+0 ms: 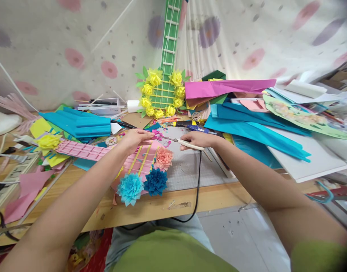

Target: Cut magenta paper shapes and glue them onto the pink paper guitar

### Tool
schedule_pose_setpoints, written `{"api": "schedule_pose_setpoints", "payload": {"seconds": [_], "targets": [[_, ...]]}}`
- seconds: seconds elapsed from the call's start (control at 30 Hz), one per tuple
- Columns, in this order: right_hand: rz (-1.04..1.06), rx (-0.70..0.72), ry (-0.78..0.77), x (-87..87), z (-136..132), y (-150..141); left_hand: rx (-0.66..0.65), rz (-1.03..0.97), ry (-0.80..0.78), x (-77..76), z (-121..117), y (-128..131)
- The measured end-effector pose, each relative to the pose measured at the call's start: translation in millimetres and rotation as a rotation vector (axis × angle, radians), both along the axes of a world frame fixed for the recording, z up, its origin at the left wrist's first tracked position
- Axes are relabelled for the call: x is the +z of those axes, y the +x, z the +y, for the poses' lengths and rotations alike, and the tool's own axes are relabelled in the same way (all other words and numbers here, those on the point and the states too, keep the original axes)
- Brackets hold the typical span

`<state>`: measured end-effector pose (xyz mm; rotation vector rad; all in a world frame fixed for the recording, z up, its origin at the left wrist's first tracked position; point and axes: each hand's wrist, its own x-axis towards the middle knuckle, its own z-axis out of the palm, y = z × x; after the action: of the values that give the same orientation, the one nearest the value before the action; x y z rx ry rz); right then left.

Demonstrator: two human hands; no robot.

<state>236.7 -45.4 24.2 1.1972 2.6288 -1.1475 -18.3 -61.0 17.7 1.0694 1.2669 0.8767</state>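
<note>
My left hand (pixel 137 138) pinches a small magenta paper piece (pixel 159 135) above the pink paper guitar (pixel 130 164). In my right hand (pixel 196 139) is a soldering iron (pixel 190 144) with a pale handle and a black cord (pixel 199 181). Its metal tip points left and meets or nearly meets the magenta piece; I cannot tell which. Below my left hand, the guitar carries a light blue paper flower (pixel 130 189), a dark blue one (pixel 155 182) and a coral one (pixel 163 158). My left forearm hides part of its neck.
A green paper guitar (pixel 168 56) ringed with yellow flowers leans at the back. Folded blue paper (pixel 77 122) lies left, with more blue sheets (pixel 255 126) and a magenta sheet (pixel 230 89) at right. A grey cutting mat (pixel 184 170) lies below my hands. A power strip (pixel 19 170) sits far left.
</note>
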Motion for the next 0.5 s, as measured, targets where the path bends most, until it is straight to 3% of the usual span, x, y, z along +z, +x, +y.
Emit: {"api": "schedule_pose_setpoints", "payload": {"seconds": [0.5], "targets": [[-0.046, -0.003, 0.045, 0.4, 0.4, -1.3, 0.027, -0.029, -0.018, 0.7, -1.5, 1.3]]}}
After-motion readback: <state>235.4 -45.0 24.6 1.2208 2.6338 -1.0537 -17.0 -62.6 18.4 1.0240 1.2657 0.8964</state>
